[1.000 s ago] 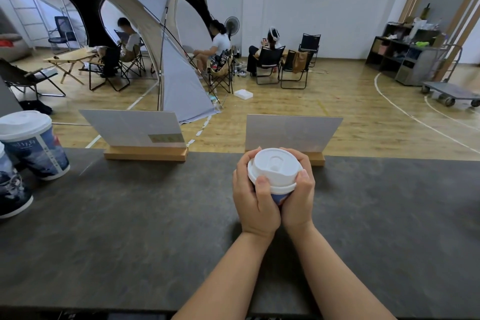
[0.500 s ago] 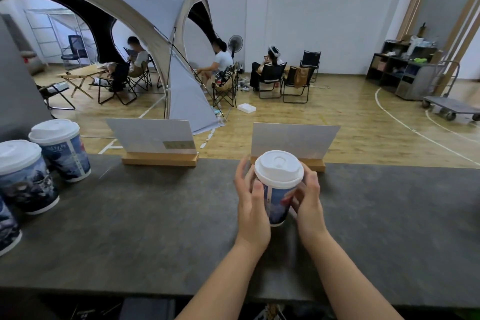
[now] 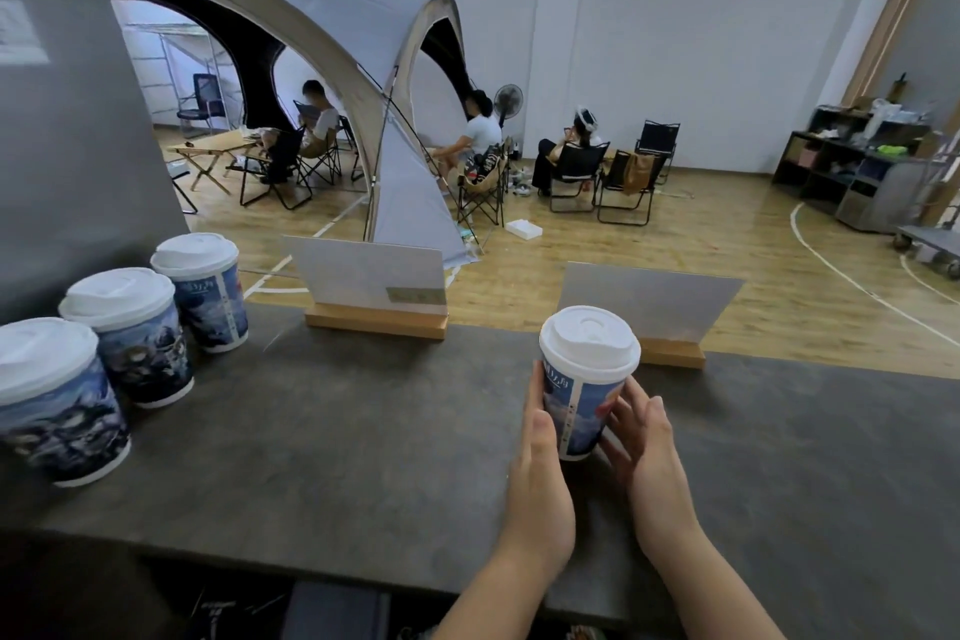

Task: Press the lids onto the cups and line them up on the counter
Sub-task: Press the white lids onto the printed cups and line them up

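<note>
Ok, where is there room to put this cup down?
The counter is bare between the three lidded cups on the left and the cup that your left hand grips, in front of the left sign. It is bare right of your right hand too. The far left is crowded.

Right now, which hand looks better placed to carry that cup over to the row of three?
Probably the left hand: it holds the cup on the side facing the three lidded cups, while the right hand only touches it with straight fingers.
</note>
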### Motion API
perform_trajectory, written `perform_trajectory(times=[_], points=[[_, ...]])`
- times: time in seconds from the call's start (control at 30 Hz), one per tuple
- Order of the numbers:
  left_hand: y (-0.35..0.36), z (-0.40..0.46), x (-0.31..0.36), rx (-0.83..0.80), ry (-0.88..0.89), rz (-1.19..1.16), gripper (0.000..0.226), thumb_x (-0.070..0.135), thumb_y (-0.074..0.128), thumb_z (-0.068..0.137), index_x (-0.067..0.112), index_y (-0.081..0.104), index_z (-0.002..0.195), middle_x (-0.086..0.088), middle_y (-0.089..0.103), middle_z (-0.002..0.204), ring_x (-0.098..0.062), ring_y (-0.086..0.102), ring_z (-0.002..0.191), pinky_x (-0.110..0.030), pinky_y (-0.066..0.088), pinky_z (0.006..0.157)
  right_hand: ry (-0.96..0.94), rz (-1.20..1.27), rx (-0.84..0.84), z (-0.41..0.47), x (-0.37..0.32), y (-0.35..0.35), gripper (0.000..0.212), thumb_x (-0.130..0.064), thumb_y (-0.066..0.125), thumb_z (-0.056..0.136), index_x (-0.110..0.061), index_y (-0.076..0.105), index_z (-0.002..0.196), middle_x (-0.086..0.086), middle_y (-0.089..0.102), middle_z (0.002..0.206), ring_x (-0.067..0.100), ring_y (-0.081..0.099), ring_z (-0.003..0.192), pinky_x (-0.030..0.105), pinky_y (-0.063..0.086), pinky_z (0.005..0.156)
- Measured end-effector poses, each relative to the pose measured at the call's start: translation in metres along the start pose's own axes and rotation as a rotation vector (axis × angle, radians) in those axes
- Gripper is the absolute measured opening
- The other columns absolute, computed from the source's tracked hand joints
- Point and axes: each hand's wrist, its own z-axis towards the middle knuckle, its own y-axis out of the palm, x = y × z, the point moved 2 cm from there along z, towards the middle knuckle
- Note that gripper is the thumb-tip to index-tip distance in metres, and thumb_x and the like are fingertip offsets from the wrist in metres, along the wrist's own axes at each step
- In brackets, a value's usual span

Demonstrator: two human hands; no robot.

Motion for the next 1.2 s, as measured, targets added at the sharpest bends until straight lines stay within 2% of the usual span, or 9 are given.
perform_trajectory(times=[0.13,0.3,0.37,0.5,0.6,0.7,0.9,1.0,1.2], points=[[-0.047,0.01,0.021,0.082,0.019,-0.018,0.079,0.08,0.03,0.086,0.037,0.027,0.153,0.021,0.039,0.153,0.002,0.033,0.142,-0.035,0.024,0.122,-0.016,-0.002,-0.109,0.001,0.003,0.056,0.05,-0.064,0.039,0.09,-0.042,0.045,0.135,-0.013,0.056,0.134,0.0,0.05,0.124,0.021,0.041,0.093],[-0.136,0.03,0.05,0.236,0.084,-0.042,0.094,0.087,0.034,0.078,0.031,0.028,0.154,0.014,0.04,0.154,0.003,0.038,0.139,-0.027,0.027,0.119,-0.044,-0.008,-0.306,0.003,0.018,0.153,0.08,-0.078,0.044,0.074,-0.037,0.04,0.142,-0.01,0.052,0.143,0.004,0.047,0.131,0.029,0.035,0.111],[-0.173,0.042,0.06,0.304,0.095,-0.042,0.082,0.078,0.031,0.087,0.029,0.03,0.153,0.011,0.041,0.154,0.001,0.038,0.139,-0.029,0.027,0.12,-0.023,-0.022,-0.345,0.005,0.026,0.193,0.065,-0.07,0.041,0.087,-0.037,0.038,0.143,-0.007,0.05,0.145,0.004,0.048,0.131,0.026,0.037,0.11],[-0.236,0.07,0.072,0.36,0.056,-0.056,0.054,0.055,0.02,0.103,0.028,0.043,0.144,0.002,0.049,0.148,-0.011,0.045,0.137,-0.039,0.029,0.12,0.024,0.026,-0.416,0.011,0.032,0.262,0.037,-0.042,0.024,0.102,-0.038,0.045,0.133,-0.002,0.047,0.148,0.004,0.051,0.124,0.009,0.045,0.087],[-0.267,0.09,0.077,0.376,0.037,-0.043,0.042,0.046,0.015,0.106,0.037,0.045,0.133,0.004,0.051,0.142,-0.008,0.048,0.129,-0.035,0.029,0.119,0.052,0.083,-0.467,0.015,0.026,0.298,0.044,-0.024,0.02,0.105,-0.013,0.05,0.135,0.007,0.03,0.155,0.013,0.044,0.133,0.01,0.045,0.093],[-0.283,0.109,0.078,0.335,0.045,-0.046,0.053,0.04,0.013,0.107,0.019,0.038,0.148,0.0,0.047,0.147,-0.011,0.045,0.134,-0.035,0.029,0.119,0.028,0.102,-0.415,0.04,0.044,0.319,0.032,-0.031,0.025,0.105,-0.036,0.051,0.122,0.002,0.053,0.141,-0.006,0.059,0.106,0.008,0.049,0.079],[-0.3,0.136,0.066,0.346,0.006,-0.106,0.053,0.043,0.025,0.106,0.014,0.041,0.148,-0.002,0.05,0.145,-0.014,0.046,0.133,-0.035,0.032,0.117,0.046,0.081,-0.352,0.066,0.064,0.335,0.029,-0.034,0.028,0.105,-0.043,0.056,0.11,-0.021,0.063,0.111,-0.01,0.06,0.097,0.007,0.046,0.076],[-0.301,0.138,0.065,0.359,0.014,-0.104,0.045,0.033,0.025,0.107,0.016,0.042,0.145,-0.001,0.051,0.143,-0.012,0.048,0.13,-0.032,0.034,0.115,0.054,0.044,-0.327,0.068,0.065,0.338,0.03,-0.032,0.026,0.106,-0.044,0.053,0.109,-0.025,0.061,0.108,-0.014,0.058,0.094,0.003,0.045,0.074],[-0.298,0.134,0.062,0.364,0.027,-0.027,0.069,0.052,0.032,0.09,0.025,0.031,0.153,0.002,0.04,0.155,-0.012,0.037,0.142,-0.042,0.026,0.121,0.083,0.001,-0.327,0.074,0.073,0.336,0.034,-0.034,0.024,0.106,-0.041,0.055,0.119,-0.026,0.063,0.112,-0.012,0.059,0.103,0.005,0.045,0.077]])
